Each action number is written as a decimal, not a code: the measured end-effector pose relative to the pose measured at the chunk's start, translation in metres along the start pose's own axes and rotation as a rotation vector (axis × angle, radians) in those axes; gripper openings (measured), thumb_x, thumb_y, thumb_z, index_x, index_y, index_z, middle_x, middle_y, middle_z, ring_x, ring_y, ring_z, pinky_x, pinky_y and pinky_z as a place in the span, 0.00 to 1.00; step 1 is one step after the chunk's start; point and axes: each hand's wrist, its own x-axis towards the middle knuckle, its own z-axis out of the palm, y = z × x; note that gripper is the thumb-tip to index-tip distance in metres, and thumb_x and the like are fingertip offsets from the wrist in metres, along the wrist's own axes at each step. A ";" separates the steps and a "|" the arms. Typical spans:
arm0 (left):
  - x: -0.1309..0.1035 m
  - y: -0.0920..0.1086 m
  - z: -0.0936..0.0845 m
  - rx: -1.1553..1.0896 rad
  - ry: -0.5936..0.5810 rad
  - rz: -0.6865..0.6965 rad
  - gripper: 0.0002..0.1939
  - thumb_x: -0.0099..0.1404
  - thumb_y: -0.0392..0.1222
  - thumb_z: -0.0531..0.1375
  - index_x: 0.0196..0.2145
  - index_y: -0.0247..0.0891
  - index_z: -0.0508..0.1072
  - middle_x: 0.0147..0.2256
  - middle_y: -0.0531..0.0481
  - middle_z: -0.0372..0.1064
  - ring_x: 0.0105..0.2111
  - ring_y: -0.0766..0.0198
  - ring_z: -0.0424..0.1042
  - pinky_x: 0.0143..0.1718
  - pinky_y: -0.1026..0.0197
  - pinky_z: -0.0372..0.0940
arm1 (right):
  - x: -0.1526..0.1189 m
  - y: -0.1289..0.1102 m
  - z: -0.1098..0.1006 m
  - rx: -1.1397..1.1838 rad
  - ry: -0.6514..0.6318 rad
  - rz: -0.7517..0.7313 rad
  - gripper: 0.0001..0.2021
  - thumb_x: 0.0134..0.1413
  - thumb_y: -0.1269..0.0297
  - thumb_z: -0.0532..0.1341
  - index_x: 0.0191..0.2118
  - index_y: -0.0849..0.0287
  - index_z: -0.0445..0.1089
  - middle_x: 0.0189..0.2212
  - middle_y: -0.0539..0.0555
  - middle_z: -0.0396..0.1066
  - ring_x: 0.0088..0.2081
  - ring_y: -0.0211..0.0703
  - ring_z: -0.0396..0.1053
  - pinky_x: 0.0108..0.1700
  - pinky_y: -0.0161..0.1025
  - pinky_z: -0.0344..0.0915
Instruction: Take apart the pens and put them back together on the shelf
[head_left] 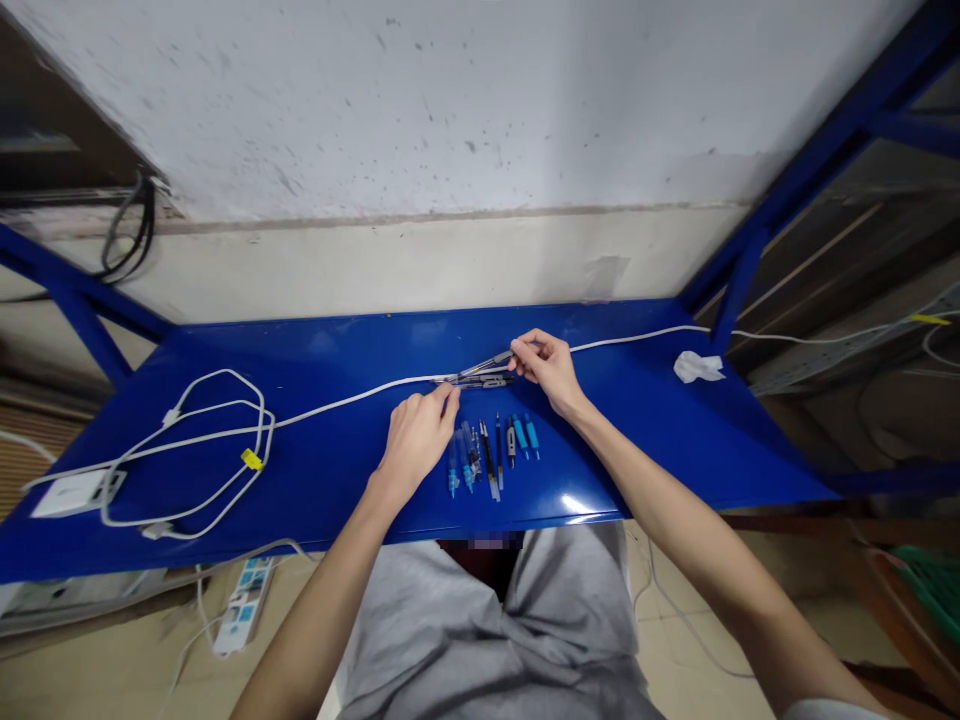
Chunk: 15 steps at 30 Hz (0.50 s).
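A pen (491,362) is pinched by the right hand (552,372); the grip of the left hand (420,427) cannot be told. The yellow tag (253,459), toward the left edge of the counter (330,480), cannot be read.

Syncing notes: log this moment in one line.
right hand: pinching pen; left hand: at pen's other end; pen parts: on blue table

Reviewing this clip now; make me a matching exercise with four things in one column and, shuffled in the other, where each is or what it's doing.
1. Right hand
2. Row of pen parts
3. Crumpled white scrap
4. Yellow tag

A. On the looped white cable
B. Pinching one end of a pen
C. Between the two forearms
D. Near the right end of the blue tabletop

Pairs: 1-B, 2-C, 3-D, 4-A
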 end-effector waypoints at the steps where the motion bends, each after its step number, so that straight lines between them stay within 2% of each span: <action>1: 0.000 0.002 -0.002 0.006 0.014 -0.002 0.18 0.77 0.49 0.49 0.40 0.43 0.77 0.21 0.51 0.70 0.25 0.57 0.72 0.29 0.60 0.51 | 0.000 0.000 0.000 0.012 0.005 0.009 0.22 0.51 0.41 0.69 0.33 0.56 0.69 0.23 0.50 0.74 0.21 0.35 0.63 0.19 0.31 0.50; 3: 0.003 0.008 -0.007 0.000 0.098 -0.018 0.18 0.77 0.49 0.49 0.37 0.43 0.76 0.22 0.50 0.70 0.26 0.57 0.71 0.29 0.60 0.52 | 0.001 0.000 -0.001 0.034 0.018 0.017 0.23 0.49 0.40 0.70 0.32 0.56 0.69 0.23 0.50 0.74 0.20 0.33 0.62 0.18 0.31 0.49; 5: 0.012 0.016 -0.011 -0.015 0.239 0.016 0.18 0.77 0.48 0.50 0.37 0.42 0.76 0.27 0.49 0.72 0.31 0.56 0.72 0.33 0.59 0.55 | 0.000 0.000 -0.001 0.065 0.028 0.016 0.23 0.49 0.40 0.71 0.32 0.56 0.68 0.23 0.49 0.73 0.20 0.32 0.60 0.18 0.31 0.48; 6: 0.019 0.020 -0.013 -0.030 0.302 0.112 0.15 0.77 0.46 0.51 0.40 0.41 0.76 0.33 0.47 0.75 0.37 0.56 0.73 0.37 0.58 0.58 | 0.000 0.000 0.000 0.087 0.035 0.018 0.23 0.48 0.40 0.71 0.32 0.56 0.68 0.23 0.49 0.73 0.20 0.32 0.60 0.18 0.31 0.49; 8: 0.039 0.026 -0.012 -0.017 0.311 0.378 0.12 0.74 0.46 0.56 0.49 0.40 0.74 0.49 0.42 0.74 0.49 0.51 0.70 0.47 0.54 0.61 | -0.001 -0.001 0.002 0.139 0.058 0.027 0.24 0.48 0.40 0.71 0.33 0.56 0.67 0.24 0.49 0.73 0.21 0.32 0.61 0.18 0.30 0.50; 9: 0.051 0.028 -0.010 0.003 0.303 0.467 0.14 0.74 0.45 0.57 0.52 0.40 0.73 0.53 0.41 0.71 0.53 0.49 0.68 0.50 0.53 0.60 | 0.000 -0.002 0.004 0.165 0.072 0.030 0.24 0.47 0.40 0.71 0.32 0.55 0.66 0.25 0.49 0.74 0.21 0.33 0.62 0.19 0.30 0.52; 11: 0.073 0.026 -0.004 0.042 0.303 0.556 0.12 0.75 0.41 0.55 0.52 0.39 0.73 0.50 0.40 0.72 0.53 0.49 0.67 0.51 0.51 0.60 | 0.002 -0.004 0.008 0.201 0.090 0.020 0.25 0.47 0.40 0.71 0.31 0.55 0.63 0.26 0.48 0.74 0.22 0.33 0.62 0.19 0.30 0.52; 13: 0.088 0.018 0.005 0.091 0.318 0.569 0.14 0.76 0.39 0.51 0.51 0.39 0.74 0.43 0.42 0.75 0.47 0.51 0.70 0.47 0.52 0.60 | 0.007 -0.006 0.012 0.185 0.082 -0.018 0.25 0.50 0.39 0.69 0.31 0.54 0.61 0.24 0.47 0.72 0.20 0.33 0.60 0.19 0.31 0.52; 15: 0.095 0.008 0.013 0.113 0.346 0.550 0.15 0.77 0.41 0.49 0.50 0.39 0.75 0.41 0.43 0.76 0.43 0.53 0.72 0.43 0.53 0.60 | 0.013 -0.007 0.013 0.082 0.040 -0.092 0.23 0.54 0.39 0.67 0.30 0.54 0.62 0.21 0.46 0.68 0.19 0.33 0.58 0.20 0.32 0.52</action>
